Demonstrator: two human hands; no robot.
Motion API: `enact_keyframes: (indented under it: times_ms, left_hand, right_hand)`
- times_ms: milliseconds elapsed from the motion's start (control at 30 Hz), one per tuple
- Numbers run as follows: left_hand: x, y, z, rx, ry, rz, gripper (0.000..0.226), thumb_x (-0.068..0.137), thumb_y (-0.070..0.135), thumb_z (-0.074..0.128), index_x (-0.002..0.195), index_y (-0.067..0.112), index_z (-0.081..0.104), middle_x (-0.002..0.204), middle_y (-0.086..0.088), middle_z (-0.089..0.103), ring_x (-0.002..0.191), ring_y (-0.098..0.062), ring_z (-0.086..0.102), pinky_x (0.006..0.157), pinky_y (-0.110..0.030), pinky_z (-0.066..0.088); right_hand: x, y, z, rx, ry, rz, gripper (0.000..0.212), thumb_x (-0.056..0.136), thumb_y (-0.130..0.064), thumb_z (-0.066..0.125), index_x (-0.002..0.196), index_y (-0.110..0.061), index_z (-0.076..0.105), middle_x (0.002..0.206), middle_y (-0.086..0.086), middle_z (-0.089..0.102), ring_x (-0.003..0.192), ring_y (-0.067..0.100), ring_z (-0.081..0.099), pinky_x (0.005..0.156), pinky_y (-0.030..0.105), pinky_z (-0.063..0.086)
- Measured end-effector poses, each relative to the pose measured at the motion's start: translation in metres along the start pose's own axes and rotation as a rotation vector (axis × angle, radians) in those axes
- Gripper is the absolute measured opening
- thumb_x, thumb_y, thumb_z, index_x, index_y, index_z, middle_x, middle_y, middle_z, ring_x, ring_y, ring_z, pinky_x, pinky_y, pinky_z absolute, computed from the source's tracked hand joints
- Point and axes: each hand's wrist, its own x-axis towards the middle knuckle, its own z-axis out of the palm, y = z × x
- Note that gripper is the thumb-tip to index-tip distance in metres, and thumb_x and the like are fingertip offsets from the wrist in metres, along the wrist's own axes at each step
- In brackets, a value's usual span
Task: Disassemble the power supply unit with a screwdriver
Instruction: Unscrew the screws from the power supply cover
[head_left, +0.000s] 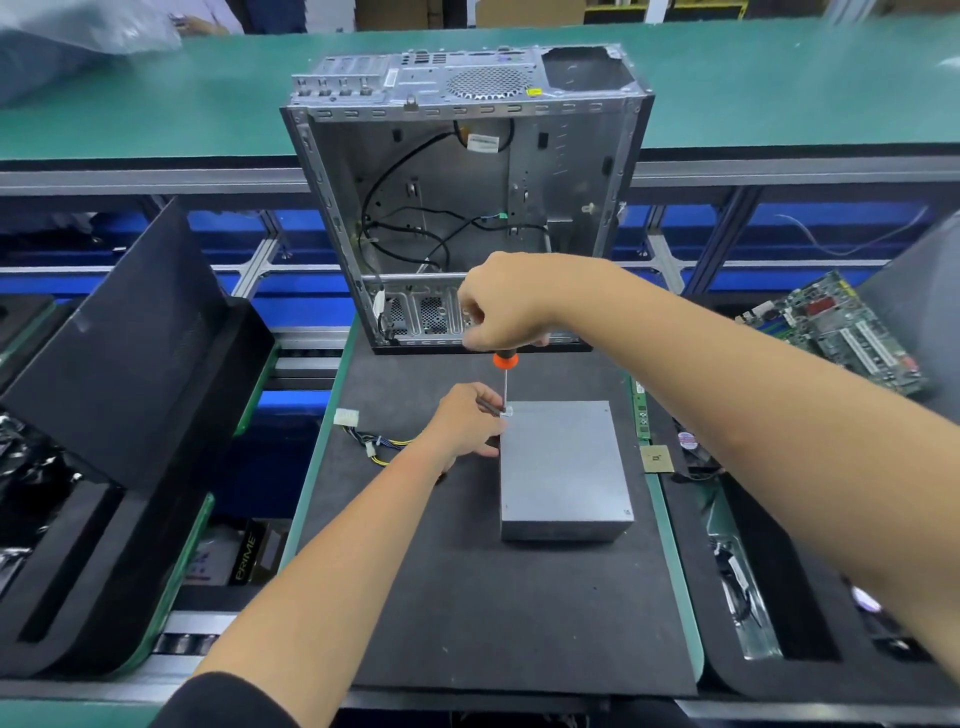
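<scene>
- Far left: black foam trays (119, 364), one leaning tilted on another; contents of the lower bins dark, hard to make out.
- Box with "PRIME" print (244, 556) half hidden below the desk edge.
- Cable bundle (371, 441) with white connector lies on the black mat (467, 597), left of the power supply unit; where it joins the unit is hidden behind the left forearm.
- Left hand (465, 421) at the unit's far-left corner, fingers pinched round the lower screwdriver shaft; fingertips touch the unit's left edge.
- Screwdriver (505, 384) upright, orange collar showing, tip on the far-left corner of the unit; screw itself too small to tell, glare there.
- Right hand (501, 306) clamped over the handle from above; handle mostly hidden in the fist.
- Power supply unit (563, 467), plain grey metal box, flat on the mat at desk centre, lid on.
- Open computer case (467, 208) stands behind the unit, loose black cables inside; the right hand covers part of its lower front.
- Green RAM stick (641, 410) and a CPU chip (657, 460) at the mat's right edge.
- Motherboard (836, 332) far right, partly cut by a grey object.
- Right tray (753, 597): wires, small parts, unclear.
</scene>
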Motion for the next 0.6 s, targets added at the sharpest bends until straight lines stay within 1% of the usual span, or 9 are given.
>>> enact_keyframes:
  times_ms: [33,100,133,200,267,367,467,533,600]
  left_hand:
    - [0.001,0.001,-0.001,0.002,-0.001,0.003,0.012,0.082,-0.001,0.065,0.089,0.009,0.061,0.088,-0.008,0.059,0.083,-0.020,0.062,0.065,-0.037,0.061]
    - [0.002,0.003,-0.002,0.057,0.000,0.024,0.008,0.083,0.001,0.065,0.086,0.007,0.060,0.083,-0.009,0.059,0.081,-0.022,0.063,0.066,-0.036,0.060]
    - [0.002,0.005,-0.002,0.092,-0.001,0.036,0.007,0.084,0.002,0.065,0.085,0.007,0.060,0.082,-0.009,0.060,0.079,-0.022,0.063,0.065,-0.034,0.060]
    - [0.003,0.006,-0.001,0.137,-0.004,0.047,0.007,0.084,0.003,0.065,0.084,0.007,0.059,0.082,-0.011,0.060,0.078,-0.023,0.064,0.064,-0.032,0.060]
    - [0.004,0.007,-0.001,0.146,-0.001,0.046,0.009,0.084,0.003,0.065,0.080,0.007,0.059,0.081,-0.010,0.059,0.075,-0.022,0.063,0.063,-0.030,0.060]
    - [0.002,0.006,0.000,0.148,0.013,0.044,0.014,0.085,0.003,0.065,0.074,0.010,0.059,0.078,-0.006,0.056,0.076,-0.023,0.064,0.066,-0.032,0.060]
    - [0.002,0.006,0.001,0.159,0.011,0.041,0.014,0.085,0.002,0.063,0.075,0.012,0.058,0.083,-0.007,0.059,0.077,-0.025,0.065,0.066,-0.032,0.059]
    - [0.004,0.006,0.001,0.166,0.008,0.030,0.015,0.084,0.000,0.062,0.076,0.012,0.057,0.081,-0.007,0.059,0.074,-0.025,0.064,0.067,-0.033,0.059]
    - [0.005,0.007,0.001,0.169,-0.001,0.014,0.016,0.084,-0.002,0.060,0.076,0.012,0.057,0.078,-0.007,0.059,0.072,-0.023,0.062,0.069,-0.034,0.059]
  right_hand:
    - [0.000,-0.001,0.001,-0.056,0.021,0.022,0.024,0.092,-0.023,0.043,0.073,-0.012,0.051,0.066,0.007,0.057,0.055,0.024,0.062,0.055,0.033,0.050]
    - [0.003,-0.004,0.003,-0.149,0.034,0.041,0.026,0.095,-0.017,0.041,0.070,-0.012,0.046,0.067,0.008,0.053,0.053,0.023,0.053,0.049,0.029,0.037]
    - [0.004,-0.005,0.005,-0.147,0.035,0.034,0.021,0.093,-0.014,0.044,0.073,-0.011,0.049,0.067,0.009,0.056,0.055,0.024,0.055,0.048,0.029,0.037]
    - [0.004,-0.004,0.006,-0.101,0.045,-0.019,0.007,0.087,-0.012,0.050,0.086,-0.008,0.056,0.075,0.010,0.064,0.069,0.029,0.063,0.054,0.033,0.047]
    - [0.000,0.001,0.005,-0.022,0.079,-0.088,0.012,0.082,-0.013,0.058,0.094,-0.014,0.057,0.084,0.001,0.061,0.081,0.024,0.059,0.063,0.034,0.048]
    - [-0.009,0.009,0.004,0.190,0.044,-0.135,0.020,0.071,-0.012,0.067,0.087,-0.022,0.061,0.081,-0.011,0.056,0.076,0.012,0.053,0.058,0.029,0.043]
    - [-0.011,0.016,0.014,0.294,0.053,-0.052,0.005,0.076,-0.019,0.062,0.079,-0.018,0.058,0.072,-0.007,0.064,0.061,0.014,0.060,0.053,0.024,0.039]
    - [-0.010,0.018,0.018,0.286,0.093,0.039,0.023,0.086,-0.036,0.051,0.079,-0.014,0.055,0.064,-0.003,0.068,0.047,0.019,0.065,0.052,0.024,0.042]
    - [-0.010,0.022,0.018,0.219,0.133,0.069,0.037,0.096,-0.038,0.040,0.082,-0.008,0.056,0.065,0.004,0.066,0.050,0.025,0.066,0.050,0.027,0.041]
